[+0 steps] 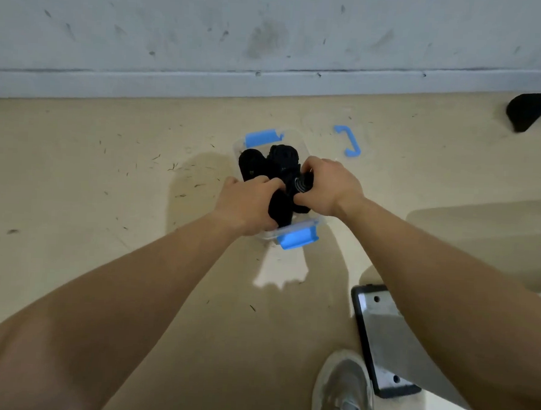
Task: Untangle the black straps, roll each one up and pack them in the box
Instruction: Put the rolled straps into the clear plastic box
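- Markings: a small pale mark on the left strap roll (252, 165) in the box is too small to read. A pale coiled pattern shows on the black material under the right hand; no lettering can be made out there.
- Container: the clear box (306, 223) stands on the beige floor (108, 171), with one blue latch (263, 137) at its far end and a second blue latch (297, 238) at its near end.
- Contents: the left strap roll and a far strap roll (282, 155) lie side by side in the far half of the box, touching.
- Left hand (247, 203): over the box's near-left part, fingers curled onto the near strap bundle (281, 210) and holding it.
- Right hand (329, 186): over the box's right side, fingers curled over the top of the same bundle, thumb pressed against its near side.
- The bundle sits in the near half of the box, between the two hands and rising above the rim.
- Surroundings: a blue handle (347, 141) lies on the floor just right of the box's far end; the faint outline around it cannot be identified.
- Edges: a grey skirting (175, 84) runs along the far side, well apart from the box. A black object (529, 110) lies at far right.
- Near right: a grey shoe (344, 393) beside a black-framed metal plate (381, 342).
- Open floor lies left of the box.
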Demonstrator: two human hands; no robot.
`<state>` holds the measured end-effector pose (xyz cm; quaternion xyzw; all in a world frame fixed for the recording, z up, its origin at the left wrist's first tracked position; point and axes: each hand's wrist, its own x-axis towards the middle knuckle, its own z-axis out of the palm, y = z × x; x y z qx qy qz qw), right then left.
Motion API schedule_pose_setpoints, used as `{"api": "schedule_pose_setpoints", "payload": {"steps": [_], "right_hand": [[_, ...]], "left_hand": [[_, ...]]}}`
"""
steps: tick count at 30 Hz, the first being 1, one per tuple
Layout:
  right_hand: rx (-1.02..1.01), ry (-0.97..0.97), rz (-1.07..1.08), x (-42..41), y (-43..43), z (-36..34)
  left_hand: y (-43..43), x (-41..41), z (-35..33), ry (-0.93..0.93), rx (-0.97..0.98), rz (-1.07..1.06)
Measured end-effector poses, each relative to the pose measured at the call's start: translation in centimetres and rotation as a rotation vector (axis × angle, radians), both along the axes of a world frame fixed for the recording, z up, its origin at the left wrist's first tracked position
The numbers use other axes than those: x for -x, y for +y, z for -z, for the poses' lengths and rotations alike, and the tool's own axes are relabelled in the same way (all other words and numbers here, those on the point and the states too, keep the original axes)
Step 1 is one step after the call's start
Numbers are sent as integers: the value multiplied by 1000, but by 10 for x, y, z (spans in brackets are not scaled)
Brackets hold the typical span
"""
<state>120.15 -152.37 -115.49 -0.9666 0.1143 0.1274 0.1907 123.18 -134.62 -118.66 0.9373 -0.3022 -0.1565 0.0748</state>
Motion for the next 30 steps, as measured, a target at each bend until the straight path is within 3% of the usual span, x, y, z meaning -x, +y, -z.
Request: {"api": "schedule_pose_setpoints", "payload": {"steps": [8,16,21,26,30], "right_hand": [[7,129,-58,-5,-11,5],[136,201,-220,-13,3,3],[207,234,-310,-11,-3,7],[398,242,-399,-7,-5,20],[461,224,-403,-4,2,36]], "left_hand": [[-10,-9,13,-89,-219,145],[-13,-22,10,187,-147,29],[-13,-25,20,109,-326,151],[-23,-21,25,-32,-207,72],[-24,-23,28,-31,-82,44]]}}
